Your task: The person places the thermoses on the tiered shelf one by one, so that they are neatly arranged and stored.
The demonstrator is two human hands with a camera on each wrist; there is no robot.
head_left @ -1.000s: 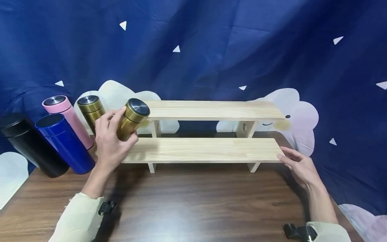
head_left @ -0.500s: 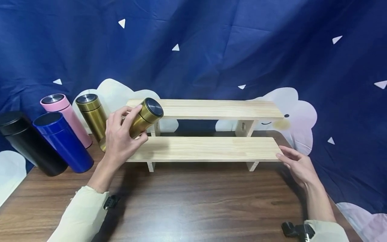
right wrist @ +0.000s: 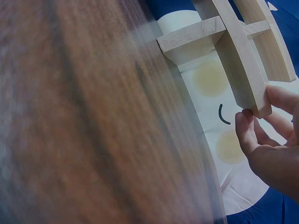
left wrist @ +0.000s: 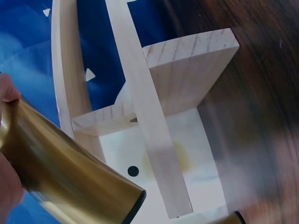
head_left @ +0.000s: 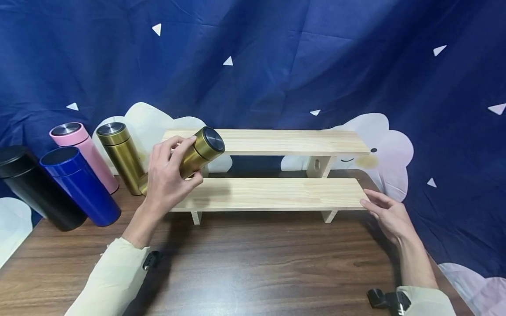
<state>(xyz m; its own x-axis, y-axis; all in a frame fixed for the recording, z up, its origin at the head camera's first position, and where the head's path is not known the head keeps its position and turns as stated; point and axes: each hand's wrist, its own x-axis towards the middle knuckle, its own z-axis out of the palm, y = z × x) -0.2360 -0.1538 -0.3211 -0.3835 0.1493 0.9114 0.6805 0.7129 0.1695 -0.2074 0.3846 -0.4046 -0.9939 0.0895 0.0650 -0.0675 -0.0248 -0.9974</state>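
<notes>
My left hand (head_left: 168, 175) grips a gold thermos bottle (head_left: 201, 151) round its body. The bottle is off the table, its dark-topped lid leaning up and to the right, over the left part of a two-tier wooden shelf (head_left: 269, 193). In the left wrist view the gold bottle (left wrist: 70, 163) slants beside the shelf's end, its base apart from the wood. My right hand (head_left: 391, 217) pinches the right end of the lower board; the right wrist view shows the thumb (right wrist: 244, 126) under the board's end and a finger on its other side.
Left of the shelf stand a second gold bottle (head_left: 122, 158), a pink bottle (head_left: 88, 153), a blue bottle (head_left: 83, 188) and a black bottle (head_left: 41, 188) on the wooden table (head_left: 253, 263). A blue curtain (head_left: 269, 66) with white clouds hangs behind.
My left hand has carried the gold bottle to the right, tilting it further, and more of the standing gold bottle shows. My right hand has stayed at the board's end.
</notes>
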